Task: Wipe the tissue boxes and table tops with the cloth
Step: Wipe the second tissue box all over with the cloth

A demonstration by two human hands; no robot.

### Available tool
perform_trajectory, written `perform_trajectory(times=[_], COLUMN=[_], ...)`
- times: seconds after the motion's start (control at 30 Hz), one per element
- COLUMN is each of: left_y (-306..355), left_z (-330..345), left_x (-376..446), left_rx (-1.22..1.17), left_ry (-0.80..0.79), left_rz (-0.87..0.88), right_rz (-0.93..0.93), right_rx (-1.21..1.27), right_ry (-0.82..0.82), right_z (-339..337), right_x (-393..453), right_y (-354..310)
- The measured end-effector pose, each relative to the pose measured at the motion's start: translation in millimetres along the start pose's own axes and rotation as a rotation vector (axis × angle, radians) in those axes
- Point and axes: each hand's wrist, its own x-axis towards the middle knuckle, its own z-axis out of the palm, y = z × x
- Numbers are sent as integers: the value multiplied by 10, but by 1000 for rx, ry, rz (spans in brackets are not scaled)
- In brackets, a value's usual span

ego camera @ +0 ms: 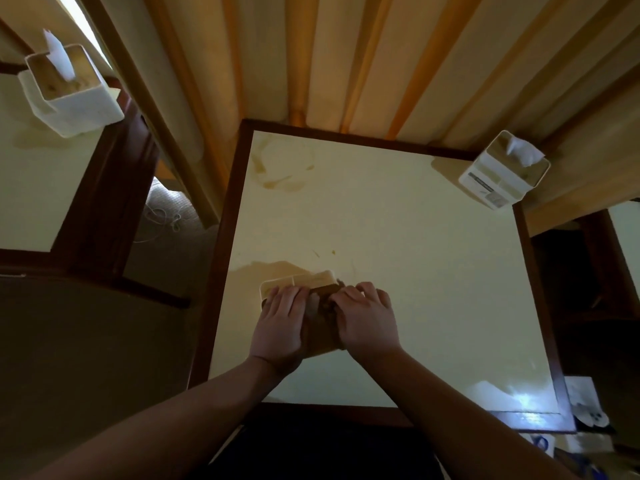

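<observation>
Two bare forearms are reaching in from the bottom of the head view, meeting over the near-left part of the middle worktop (398,237). Left hand (278,329) is lying on a tissue box (301,280), its fingers curling over the box's top and holding it in place. Right hand (367,320) is resting just beside it, fingers bent down onto a dark brownish cloth (325,306) that is bunching between the two hands and against the box; the hand appears to be gripping the cloth. Only the far top edge of this box is showing past the fingers, and its near side is sitting in shadow.

A second box (502,174) is standing at the far right corner of the same worktop, a white tissue sticking up from its slot and a label showing on its side. Faint brownish marks are showing on the pale surface near the far left corner and just beyond the hands. A bright glare is lying on the near right corner. A dark wooden frame is edging the pale top.

A third box (71,88) is standing on a left worktop (34,188), well apart from the hands, with a tissue rising from it. Striped cream and orange cushions (346,57) are running along the far side. Papers (585,407) are lying on the floor at the lower right, too blurred to read.
</observation>
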Motion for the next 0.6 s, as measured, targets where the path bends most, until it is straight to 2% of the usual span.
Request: perform_trajectory(times=[0.13,0.27,0.6], left_y=[-49,-51,-78], left_z=[29,49,74], left_x=[13,-2,26], left_rx=[55,57,113], left_ry=[38,69,16], left_rz=[62,83,96], right_rz=[-44,-134,-10], right_rx=[-43,-73,-88], right_ry=[-190,-87,-151], right_z=[-74,-49,-119], right_x=[-265,-520,-156], right_y=[90,131,-28])
